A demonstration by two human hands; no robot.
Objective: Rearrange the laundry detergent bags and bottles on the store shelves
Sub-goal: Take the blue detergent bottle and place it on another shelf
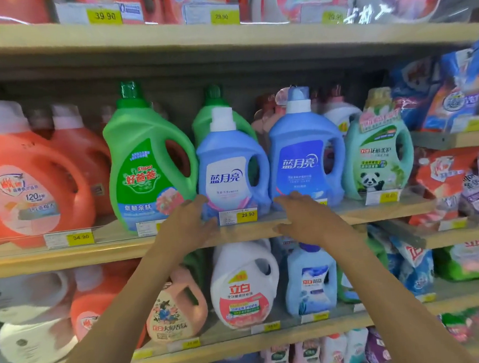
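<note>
1. Both bare hands are reaching up to the front edge of the middle shelf (263, 230), and neither one is gripping anything.
2. The left hand (189, 225) is sitting with its grip released, fingers spread, fingertips right at the base of the lighter blue bottle (232, 165) with the white label.
3. The right hand (308, 216) is released too, palm down, fingers pointing left at the foot of the darker blue bottle (305, 155). Can't tell if it's actually touching.
4. Those two blue bottles are standing upright side by side, with a green bottle (145, 158) on their left and a teal panda bottle (378, 152) on their right.
5. Detergent bags (447, 98) are piling up on the shelves at far right.
</note>
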